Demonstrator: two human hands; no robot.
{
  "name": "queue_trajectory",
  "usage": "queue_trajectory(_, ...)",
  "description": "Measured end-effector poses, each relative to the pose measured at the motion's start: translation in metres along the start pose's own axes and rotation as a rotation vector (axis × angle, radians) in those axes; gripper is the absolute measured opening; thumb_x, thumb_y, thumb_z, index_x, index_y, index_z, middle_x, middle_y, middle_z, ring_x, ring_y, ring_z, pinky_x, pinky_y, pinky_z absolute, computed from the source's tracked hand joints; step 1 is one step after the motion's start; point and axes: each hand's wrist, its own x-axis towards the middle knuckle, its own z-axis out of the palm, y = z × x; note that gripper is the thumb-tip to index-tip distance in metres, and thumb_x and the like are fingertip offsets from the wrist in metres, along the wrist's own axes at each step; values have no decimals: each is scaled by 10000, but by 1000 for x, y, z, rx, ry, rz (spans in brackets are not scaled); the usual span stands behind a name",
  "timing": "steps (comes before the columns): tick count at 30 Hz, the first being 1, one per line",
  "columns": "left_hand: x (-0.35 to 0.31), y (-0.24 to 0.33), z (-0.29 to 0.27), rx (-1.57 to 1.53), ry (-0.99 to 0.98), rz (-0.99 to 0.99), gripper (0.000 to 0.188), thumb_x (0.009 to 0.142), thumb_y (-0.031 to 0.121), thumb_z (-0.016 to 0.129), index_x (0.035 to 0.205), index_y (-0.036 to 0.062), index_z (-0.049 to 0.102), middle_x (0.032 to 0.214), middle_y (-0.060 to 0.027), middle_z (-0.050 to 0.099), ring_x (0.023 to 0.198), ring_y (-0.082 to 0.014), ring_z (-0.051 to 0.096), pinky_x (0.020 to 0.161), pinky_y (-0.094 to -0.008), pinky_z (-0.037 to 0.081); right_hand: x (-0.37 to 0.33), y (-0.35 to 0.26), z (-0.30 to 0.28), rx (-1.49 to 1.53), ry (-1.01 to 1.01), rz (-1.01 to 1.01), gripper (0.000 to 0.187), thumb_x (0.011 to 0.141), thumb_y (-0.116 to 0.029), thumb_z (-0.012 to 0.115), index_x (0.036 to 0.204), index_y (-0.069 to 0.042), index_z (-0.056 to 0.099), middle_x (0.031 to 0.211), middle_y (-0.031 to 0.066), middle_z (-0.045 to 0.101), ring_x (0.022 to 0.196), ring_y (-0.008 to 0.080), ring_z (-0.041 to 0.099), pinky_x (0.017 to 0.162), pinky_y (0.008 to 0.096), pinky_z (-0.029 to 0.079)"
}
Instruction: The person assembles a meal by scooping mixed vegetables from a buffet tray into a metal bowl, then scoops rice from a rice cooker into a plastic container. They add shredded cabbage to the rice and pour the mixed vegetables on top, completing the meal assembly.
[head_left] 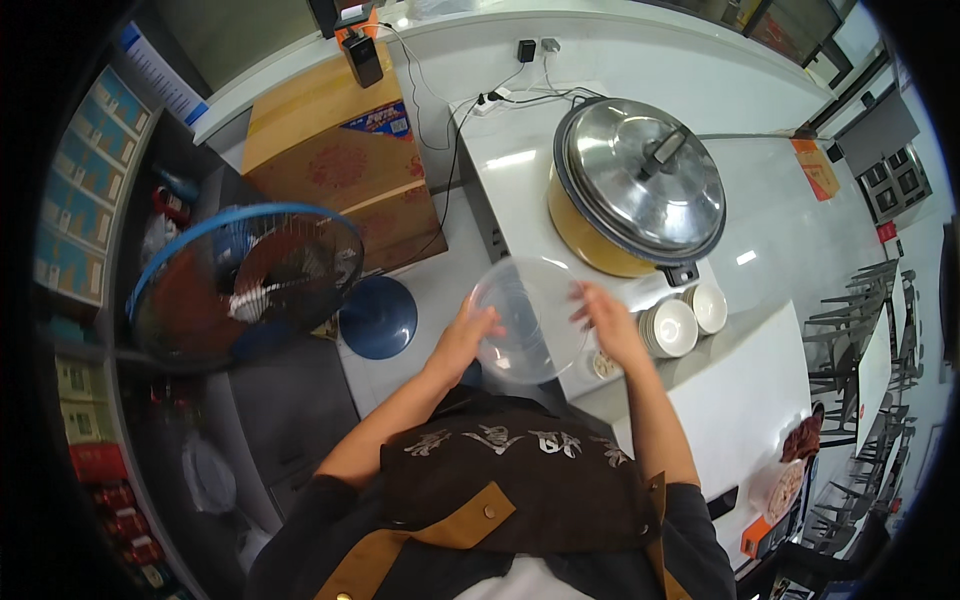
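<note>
The likeliest mishap is a slip: the clear plastic bowl (540,345) is thin and smooth, and it seems to be supported only at the two ends of its rim. If one side gives way, the bowl would probably tip toward that side, and a drop could carry it past the left edge of the white surface (512,185) to the floor. A second risk lies on the right, where the wrist passes near the stacked white bowls (672,330); a wide swing of that arm could knock them. The rice cooker (640,185), with its steel lid and yellow body, stands just beyond, so a careless lift might bump its black side handle.

The hands are apart, on opposite sides of the bowl. The left hand (464,338) is clamped on the left rim, its thumb lying over the wall. The right hand (608,318) is at the right rim with its fingers half curled; these are blurred, so I cannot tell how firmly they grip, or whether they only touch.

The bowl is held in front of the dark apron (515,465), across the left edge of the surface as seen from above. It is round, colourless and see-through, with a pale rim and a fainter curved line inside. No contents show in it.
</note>
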Motion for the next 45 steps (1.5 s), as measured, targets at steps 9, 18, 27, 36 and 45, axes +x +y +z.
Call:
queue_trajectory(9,176,142,28,-58,-158,52,614,932,393,502,1435,143,253,1172,-132,473,1039,-237,542,800,-387,514,212,117,-261,-268,867,145,578,880,-369,587,1293,22,483,1084,127,613,882,172,610,730,298,496)
queue_trajectory(18,270,169,-5,-190,-160,-14,637,928,362,508,1425,85,223,1154,-148,519,1027,-262,585,805,-408,530,339,60,-228,285,716,295,386,836,-277,673,1001,61,586,804,89,606,658,176,588,572,287,476)
queue_trajectory(27,343,198,-54,-313,-89,77,563,929,346,499,1384,84,298,1129,-132,549,1033,-237,577,817,-402,529,338,79,-305,435,703,322,151,847,-148,668,802,-41,570,620,38,548,512,120,532,458,241,449)
queue_trajectory(36,394,202,-73,-252,-318,52,580,928,311,519,1396,56,290,1171,-134,539,1056,-244,576,856,-408,503,407,-104,-341,263,810,-219,133,830,-98,670,876,-32,564,786,58,573,700,149,531,645,260,424)
queue_trajectory(45,395,211,-108,-172,-201,-44,622,916,343,490,1413,41,268,1216,-196,511,1082,-303,553,861,-426,496,567,-40,-243,481,786,-249,249,670,90,614,904,16,570,830,84,610,747,190,564,709,281,446)
